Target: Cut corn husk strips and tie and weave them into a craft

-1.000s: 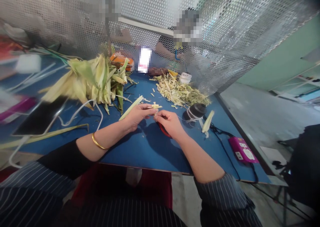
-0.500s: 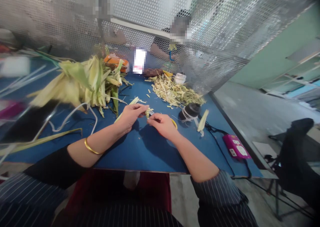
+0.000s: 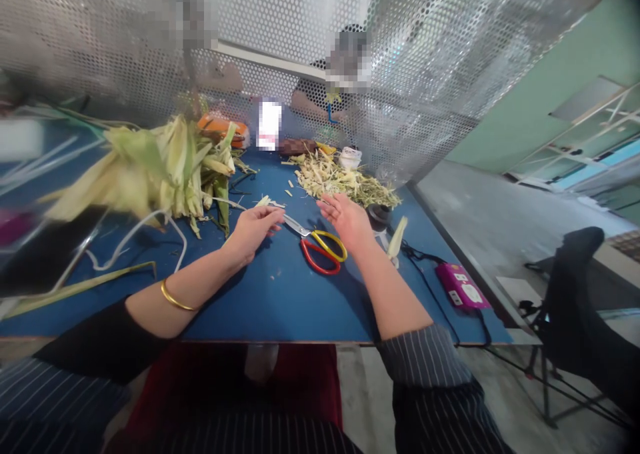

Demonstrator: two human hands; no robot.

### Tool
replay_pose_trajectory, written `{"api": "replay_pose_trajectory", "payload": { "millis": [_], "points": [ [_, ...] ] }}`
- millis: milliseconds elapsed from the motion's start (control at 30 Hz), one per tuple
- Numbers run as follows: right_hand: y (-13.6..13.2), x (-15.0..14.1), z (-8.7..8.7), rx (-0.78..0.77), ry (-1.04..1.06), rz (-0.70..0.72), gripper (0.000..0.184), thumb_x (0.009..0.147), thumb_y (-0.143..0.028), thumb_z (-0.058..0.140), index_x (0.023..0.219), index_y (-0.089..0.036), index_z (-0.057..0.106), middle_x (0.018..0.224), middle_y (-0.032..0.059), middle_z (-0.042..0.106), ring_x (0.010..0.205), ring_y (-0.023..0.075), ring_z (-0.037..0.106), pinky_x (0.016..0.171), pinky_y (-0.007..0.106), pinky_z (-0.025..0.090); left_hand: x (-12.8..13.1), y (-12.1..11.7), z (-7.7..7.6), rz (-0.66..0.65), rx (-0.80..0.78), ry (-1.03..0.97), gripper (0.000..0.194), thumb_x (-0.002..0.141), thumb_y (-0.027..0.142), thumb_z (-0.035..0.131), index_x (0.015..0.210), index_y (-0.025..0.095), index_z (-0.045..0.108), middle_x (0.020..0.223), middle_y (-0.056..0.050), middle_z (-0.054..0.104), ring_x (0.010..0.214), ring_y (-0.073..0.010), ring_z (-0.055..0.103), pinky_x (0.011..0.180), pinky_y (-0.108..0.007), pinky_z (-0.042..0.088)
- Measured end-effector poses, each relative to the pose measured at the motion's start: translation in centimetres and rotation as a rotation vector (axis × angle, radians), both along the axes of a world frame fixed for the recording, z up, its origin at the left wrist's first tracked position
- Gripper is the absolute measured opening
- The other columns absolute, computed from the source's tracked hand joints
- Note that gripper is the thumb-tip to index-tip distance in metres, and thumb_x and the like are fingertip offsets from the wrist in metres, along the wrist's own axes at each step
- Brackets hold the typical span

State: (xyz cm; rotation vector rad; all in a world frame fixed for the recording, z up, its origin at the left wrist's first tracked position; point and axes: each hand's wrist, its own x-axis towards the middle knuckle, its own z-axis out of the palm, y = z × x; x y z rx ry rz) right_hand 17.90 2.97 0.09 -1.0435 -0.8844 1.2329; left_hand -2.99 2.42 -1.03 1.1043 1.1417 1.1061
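Currently mine: right hand (image 3: 351, 223), spread, empty, near scissors (image 3: 306, 233); left hand (image 3: 256, 233), pinched, contents unclear; apparently dropping shreds (image 3: 336, 179), next probably needing fresh husks (image 3: 179, 167).

Both arms bent, reaching from near side toward far. Left forearm (image 3: 213, 277) slants rightward; left hand (image 3: 255, 235) low, fingers bunched toward thumb, can't make out whether they pinch anything. Right forearm (image 3: 397, 297) slants leftward; right hand (image 3: 350, 222) bare, fingers loosely parted, palm partly turned up. Hands apart, facing each other.
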Motion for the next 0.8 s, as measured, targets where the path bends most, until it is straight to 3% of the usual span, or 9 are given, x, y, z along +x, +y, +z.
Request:
{"api": "replay_pose_trajectory", "payload": {
  "millis": [67,133,233,333,467,600,733,800],
  "points": [
    [0.1,0.3,-0.3,-0.045,-0.147,0.004,0.032,0.079,-0.048,0.059,0.094,-0.020,0.059,0.105,0.0075,0.069,0.082,0.0168,0.068,0.075,0.032,0.052,0.1,-0.1,-0.2,-0.063,0.022,0.074,0.026,0.073,0.035,0.068,0.090,0.016,0.070,0.079,-0.005,0.068,0.062,-0.0095,0.057,0.057,-0.022,0.043],
    [-0.5,-0.3,-0.7,-0.025,-0.495,0.088,0.031,0.081,-0.045,0.057,0.100,-0.020,0.060,0.096,0.0067,0.070,0.075,0.0167,0.066,0.074,0.033,0.050,0.2,-0.3,-0.2,-0.125,0.090,0.186,0.023,0.075,0.032,0.065,0.090,0.016,0.071,0.075,-0.004,0.068,0.061,-0.0103,0.057,0.059,-0.024,0.044],
    [-2.2,-2.0,-1.4,0.273,-1.197,0.232,0.025,0.083,-0.038,0.057,0.101,-0.021,0.063,0.088,0.0054,0.069,0.081,0.0191,0.062,0.078,0.034,0.045,0.1,-0.6,-0.1,-0.236,0.294,0.374,0.019,0.078,0.028,0.059,0.085,0.017,0.073,0.075,-0.004,0.069,0.064,-0.0126,0.059,0.062,-0.026,0.045],
    [-3.0,-2.8,-1.7,0.514,-1.615,0.393,0.020,0.084,-0.035,0.059,0.091,-0.017,0.063,0.087,0.0091,0.064,0.085,0.0222,0.055,0.077,0.034,0.042,-0.1,-0.6,-0.1,-0.239,0.497,0.525,0.020,0.080,0.023,0.054,0.074,0.016,0.072,0.070,-0.003,0.069,0.063,-0.0124,0.057,0.061,-0.025,0.042],
    [-2.4,-2.4,-1.9,0.556,-1.701,0.459,0.027,0.086,-0.031,0.056,0.109,-0.018,0.060,0.092,0.0081,0.062,0.086,0.0216,0.052,0.075,0.032,0.040,-0.4,-0.4,-0.4,-0.214,0.554,0.604,0.019,0.080,0.021,0.054,0.072,0.016,0.071,0.071,-0.002,0.069,0.061,-0.0113,0.055,0.056,-0.024,0.037],
    [-2.2,-2.1,-2.0,0.547,-1.694,0.463,0.019,0.088,-0.030,0.053,0.099,-0.017,0.061,0.088,0.0079,0.060,0.082,0.0214,0.050,0.073,0.032,0.039,-0.3,-0.9,-0.5,-0.229,0.642,0.707,0.026,0.084,0.031,0.054,0.069,0.017,0.070,0.070,-0.003,0.070,0.061,-0.0123,0.056,0.056,-0.025,0.035],
    [-2.5,-2.2,-1.8,0.548,-1.626,0.483,0.023,0.087,-0.018,0.049,0.106,-0.019,0.062,0.088,0.0068,0.060,0.081,0.0197,0.050,0.072,0.030,0.038,0.2,-2.0,-0.5,-0.542,0.883,0.750,0.041,0.084,0.051,0.053,0.066,0.019,0.070,0.069,-0.003,0.070,0.064,-0.0134,0.060,0.059,-0.025,0.036],
    [-2.6,-2.3,-1.8,0.547,-1.612,0.481,0.027,0.086,-0.017,0.050,0.111,-0.019,0.061,0.091,0.0073,0.061,0.083,0.0198,0.050,0.073,0.030,0.038,0.3,-2.2,-0.5,-0.642,0.954,0.780,0.042,0.084,0.052,0.053,0.064,0.019,0.070,0.069,-0.003,0.070,0.066,-0.0138,0.061,0.060,-0.025,0.037]
  ]
}}
